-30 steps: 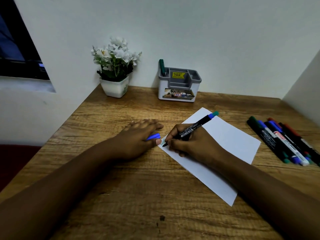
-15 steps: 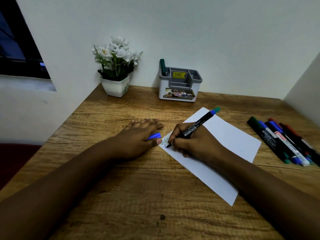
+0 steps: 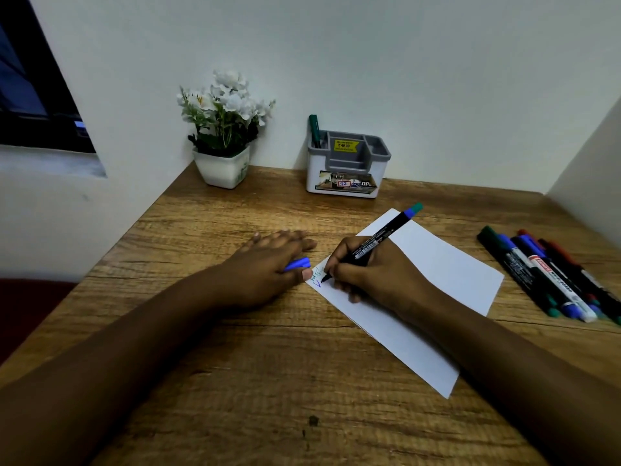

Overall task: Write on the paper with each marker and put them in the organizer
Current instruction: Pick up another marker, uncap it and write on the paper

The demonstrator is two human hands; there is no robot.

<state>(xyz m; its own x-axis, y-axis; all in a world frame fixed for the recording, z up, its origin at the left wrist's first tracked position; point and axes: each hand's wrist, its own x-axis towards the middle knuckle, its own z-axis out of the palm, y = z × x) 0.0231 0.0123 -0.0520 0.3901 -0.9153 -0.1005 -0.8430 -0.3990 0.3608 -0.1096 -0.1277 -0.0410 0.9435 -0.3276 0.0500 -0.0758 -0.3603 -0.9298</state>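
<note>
the black marker (image 3: 376, 242) is pinched tight in the curled fingers of my right hand (image 3: 366, 267), tip down on the near left corner of the white paper (image 3: 433, 274) beside small blue and green scribbles, its blue-and-green end tilted up toward the organizer (image 3: 346, 169). my left hand (image 3: 265, 264) lies flat on the wooden desk (image 3: 268, 381) just beside that corner, fingers closed loosely over a blue cap (image 3: 297, 264), thumb touching the paper's edge. a green marker (image 3: 314, 129) stands in the organizer's left compartment, and the other markers (image 3: 551, 277) lie in a row well to the right.

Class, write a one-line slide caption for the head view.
Right hand writes with a marker on paper; left hand holds its blue cap.
</note>
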